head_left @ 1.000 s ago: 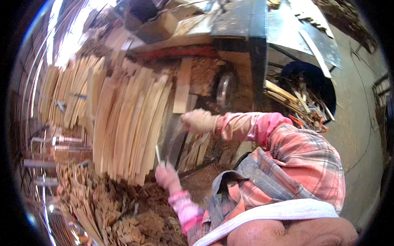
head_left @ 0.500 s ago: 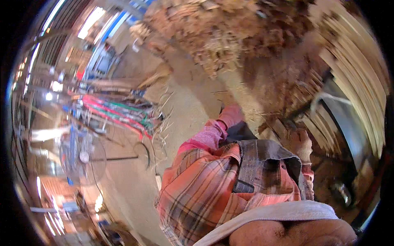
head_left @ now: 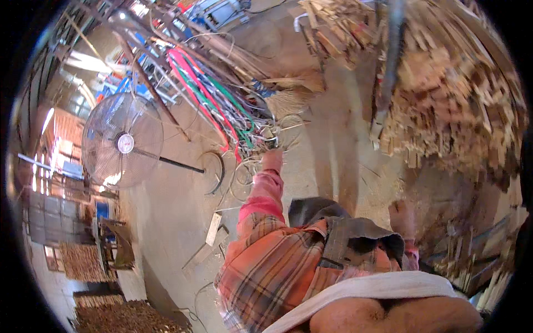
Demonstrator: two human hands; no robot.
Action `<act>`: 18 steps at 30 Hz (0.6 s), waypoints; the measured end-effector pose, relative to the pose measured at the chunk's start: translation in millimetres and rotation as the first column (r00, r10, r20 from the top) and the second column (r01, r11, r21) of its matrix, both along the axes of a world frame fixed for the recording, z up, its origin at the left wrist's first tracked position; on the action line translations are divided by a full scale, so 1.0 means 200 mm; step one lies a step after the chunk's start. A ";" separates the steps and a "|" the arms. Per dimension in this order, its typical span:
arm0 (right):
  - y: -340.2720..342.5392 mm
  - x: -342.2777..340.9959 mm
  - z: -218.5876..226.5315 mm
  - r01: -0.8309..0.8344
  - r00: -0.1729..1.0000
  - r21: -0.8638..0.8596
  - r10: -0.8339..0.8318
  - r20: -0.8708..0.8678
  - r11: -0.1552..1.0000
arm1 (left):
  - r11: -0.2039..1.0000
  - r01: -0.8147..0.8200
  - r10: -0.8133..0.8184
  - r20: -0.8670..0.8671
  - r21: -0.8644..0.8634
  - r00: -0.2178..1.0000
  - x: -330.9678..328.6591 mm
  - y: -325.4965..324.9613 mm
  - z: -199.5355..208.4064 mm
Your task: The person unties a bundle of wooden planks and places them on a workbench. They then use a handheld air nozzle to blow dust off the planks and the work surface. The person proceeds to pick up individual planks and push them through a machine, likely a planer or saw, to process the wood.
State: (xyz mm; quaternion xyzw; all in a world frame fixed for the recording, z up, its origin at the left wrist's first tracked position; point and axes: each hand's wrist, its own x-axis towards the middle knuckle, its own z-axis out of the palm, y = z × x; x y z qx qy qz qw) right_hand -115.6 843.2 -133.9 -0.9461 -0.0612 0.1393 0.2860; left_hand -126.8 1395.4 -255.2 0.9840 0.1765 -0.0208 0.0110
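My left arm, in an orange plaid shirt with a pink sleeve, stretches forward. My left hand [head_left: 272, 159] is at the lower end of a bundle of long red, green and white straps [head_left: 214, 105], among thin loose strands. Its fingers are too hard to make out to show a grip. To the right of my body hangs my right hand [head_left: 402, 216], blurred, above the dusty floor and apart from the wood. A straw broom [head_left: 294, 100] lies just beyond the straps.
A pedestal fan [head_left: 125, 143] stands left. Large piles of wood strips [head_left: 449, 105] fill the right, with an upright metal post [head_left: 393, 61] beside them. Small boards [head_left: 213, 228] lie on the floor near my left side. More wood is stacked [head_left: 125, 317] at lower left.
My view has swung to the right, and the strap bundle now lies ahead of my left arm. My left hand has come to the strap ends. My right hand has moved away from the wood strips.
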 end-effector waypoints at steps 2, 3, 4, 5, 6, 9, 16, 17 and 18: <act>-0.01 0.09 -0.14 0.003 0.991 -0.128 -0.020 -0.134 0.992 | 0.984 -0.178 0.174 0.191 0.003 0.966 0.25 0.13 0.18; 0.01 0.17 -0.24 -0.047 0.985 -0.163 0.018 -0.173 0.985 | 0.969 -0.239 0.244 0.334 -0.055 0.911 0.38 0.22 0.32; 0.05 0.24 -0.34 -0.144 0.967 -0.182 0.100 -0.234 0.973 | 0.961 -0.270 0.243 0.272 0.067 0.931 0.41 0.43 0.44; 0.12 0.32 -0.37 -0.178 0.964 -0.155 0.140 -0.226 0.972 | 0.937 -0.297 0.258 0.209 0.183 0.943 0.41 0.65 0.54; 0.26 0.44 -0.41 -0.169 0.970 -0.111 0.145 -0.194 0.979 | 0.842 -0.421 0.530 0.377 -0.336 0.760 0.50 0.82 0.69; 0.71 0.71 -0.57 -0.102 0.992 -0.018 0.101 -0.079 0.995 | 0.656 -0.274 0.733 0.507 -0.703 0.453 0.84 1.13 1.17; 2.25 1.29 -0.54 -0.295 0.955 0.144 0.298 0.000 0.945 | 0.751 -0.206 0.657 0.740 -0.627 0.146 1.36 2.89 1.53; 2.38 1.32 -0.51 -0.312 0.949 0.114 0.315 -0.008 0.943 | 0.739 -0.196 0.671 0.728 -0.644 0.142 1.47 3.03 1.51; 2.46 1.34 -0.53 -0.334 0.942 0.070 0.336 -0.019 0.940 | 0.739 -0.225 0.672 0.720 -0.635 0.176 1.59 3.15 1.52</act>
